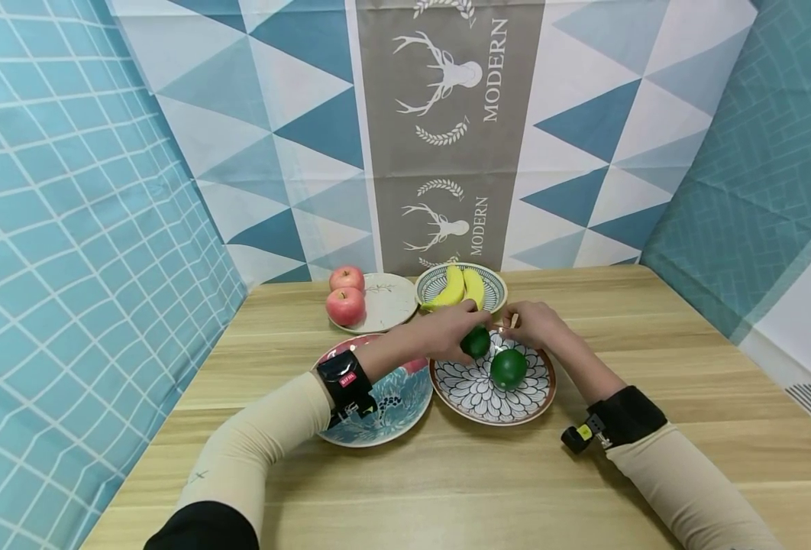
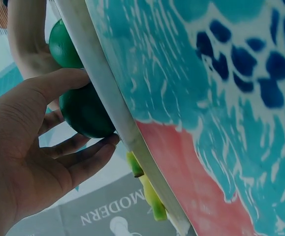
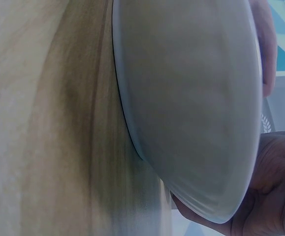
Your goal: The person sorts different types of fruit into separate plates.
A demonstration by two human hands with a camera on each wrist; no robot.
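Pinching a round green fruit (image 1: 476, 342), the left hand (image 1: 452, 332) has it just right of the centre of the frame, thumb on one side, bent fingers on the other! It's over the upper part of the petal-patterned plate (image 1: 460, 388); whether it touches the plate, I cannot tell. A second green fruit (image 1: 508, 370) sits on that plate, lower and to the right. And at the plate's upper-right rim, it's the right hand (image 1: 534, 325), fingers curled, gripping the edge, a fingertip under the rim in the right wrist view! Left of that, partly behind the left forearm, lies the blue-and-pink plate (image 1: 405, 405). Above, two apples (image 1: 346, 305) share a pale plate (image 1: 390, 307), and bananas (image 1: 454, 285) fill a patterned bowl (image 1: 495, 290). All on a wooden table (image 1: 447, 489), with a deer-print backdrop (image 1: 447, 137) filling the upper middle!
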